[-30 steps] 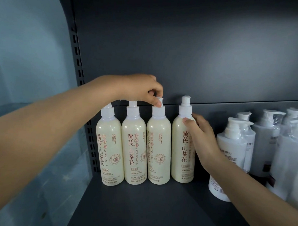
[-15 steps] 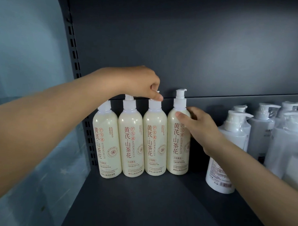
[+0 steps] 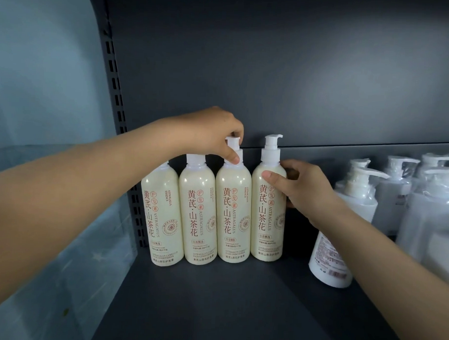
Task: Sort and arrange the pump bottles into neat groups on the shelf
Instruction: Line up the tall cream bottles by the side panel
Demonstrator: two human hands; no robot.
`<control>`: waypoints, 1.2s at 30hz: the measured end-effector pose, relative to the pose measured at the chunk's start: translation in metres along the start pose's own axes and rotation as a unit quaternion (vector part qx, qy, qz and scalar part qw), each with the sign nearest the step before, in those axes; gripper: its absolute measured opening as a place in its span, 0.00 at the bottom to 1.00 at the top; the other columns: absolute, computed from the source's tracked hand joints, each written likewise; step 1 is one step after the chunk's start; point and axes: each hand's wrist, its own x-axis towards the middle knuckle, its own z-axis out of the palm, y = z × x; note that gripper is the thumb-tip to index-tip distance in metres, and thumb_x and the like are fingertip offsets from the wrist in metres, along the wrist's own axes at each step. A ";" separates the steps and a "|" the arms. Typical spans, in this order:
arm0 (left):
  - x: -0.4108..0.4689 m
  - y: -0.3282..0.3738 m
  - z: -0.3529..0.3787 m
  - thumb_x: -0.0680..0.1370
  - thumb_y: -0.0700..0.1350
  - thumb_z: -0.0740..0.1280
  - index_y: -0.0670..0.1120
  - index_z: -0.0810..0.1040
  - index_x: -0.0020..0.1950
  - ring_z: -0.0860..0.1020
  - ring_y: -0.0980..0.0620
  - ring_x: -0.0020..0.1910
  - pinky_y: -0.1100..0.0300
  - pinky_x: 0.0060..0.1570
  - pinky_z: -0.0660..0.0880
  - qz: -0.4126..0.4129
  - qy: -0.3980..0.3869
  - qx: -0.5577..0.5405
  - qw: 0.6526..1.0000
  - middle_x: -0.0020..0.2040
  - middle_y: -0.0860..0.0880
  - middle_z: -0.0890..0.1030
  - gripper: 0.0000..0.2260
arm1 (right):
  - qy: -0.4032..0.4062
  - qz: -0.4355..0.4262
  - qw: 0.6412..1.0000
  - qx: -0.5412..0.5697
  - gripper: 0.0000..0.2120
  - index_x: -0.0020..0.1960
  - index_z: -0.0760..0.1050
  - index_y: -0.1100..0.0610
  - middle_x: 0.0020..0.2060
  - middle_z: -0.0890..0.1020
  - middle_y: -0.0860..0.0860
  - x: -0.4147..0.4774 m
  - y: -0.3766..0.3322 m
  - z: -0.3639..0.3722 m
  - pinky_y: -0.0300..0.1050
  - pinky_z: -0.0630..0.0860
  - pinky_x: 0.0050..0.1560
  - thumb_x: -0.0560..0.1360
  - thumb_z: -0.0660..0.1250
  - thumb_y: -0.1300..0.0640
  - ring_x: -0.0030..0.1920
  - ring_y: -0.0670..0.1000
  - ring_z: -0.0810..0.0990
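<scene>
Head view: four tall cream pump bottles stand upright in a tight row toward the back left of the dark shelf (image 3: 213, 309), sides touching or nearly so, red lettering facing out. Take the third cream bottle (image 3: 232, 210) as the marker. The left hand (image 3: 209, 133) comes down on its top, fingers curled round the white pump head and the thumb tip pressed against the collar.

Just right of it stands the fourth cream bottle (image 3: 268, 209), its pump spout pointing right. The right hand (image 3: 299, 187) grips this one at the shoulder – thumb flat on the front, the other fingers wrapped round its far side.

Immediately left of the marker is the second cream bottle (image 3: 196, 214), its pump head hidden behind the left hand, and beyond that the first cream bottle (image 3: 162, 213), whose top is covered by the left forearm.

Well to the right of the marker, a white pump bottle (image 3: 329, 262) stands nearer the front, partly crossed by the right forearm, with a cluster of plastic-wrapped white bottles (image 3: 433, 215) behind and beside it. Further left than the first bottle, a slotted upright (image 3: 116, 102) runs up the shelf's edge – behind everything is a plain dark back panel (image 3: 272, 69).
</scene>
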 end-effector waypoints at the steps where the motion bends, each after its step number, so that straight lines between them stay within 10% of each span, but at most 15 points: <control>1: 0.000 0.001 0.000 0.72 0.54 0.70 0.49 0.75 0.56 0.67 0.57 0.39 0.65 0.33 0.61 -0.003 0.001 0.001 1.000 0.37 0.59 0.67 0.16 | 0.001 -0.006 1.000 -0.002 0.18 0.59 0.77 0.54 0.49 0.83 0.50 -0.001 0.000 0.000 0.56 0.80 0.53 0.71 0.71 0.50 0.49 0.52 0.82; 27: -0.018 0.005 0.009 0.75 0.54 0.67 0.49 0.70 0.66 0.73 0.49 0.57 0.53 0.54 0.72 -0.018 0.021 -0.001 1.000 0.59 0.48 0.73 0.22 | -0.020 0.011 0.981 -0.192 0.16 0.58 0.74 0.60 0.52 0.80 0.55 -0.007 -0.028 0.005 0.46 0.73 0.50 0.76 0.62 0.50 0.52 0.56 0.78; 36: -0.036 0.021 -0.016 0.79 0.54 0.60 0.41 0.75 0.58 0.74 0.44 0.54 0.52 0.53 0.73 -0.035 0.066 0.039 0.996 0.56 0.43 0.75 0.18 | -0.168 -0.047 0.795 -0.581 0.24 0.63 0.72 0.60 0.60 0.76 0.54 -0.004 -0.086 -0.030 0.46 0.72 0.58 0.76 0.63 0.44 0.59 0.56 0.75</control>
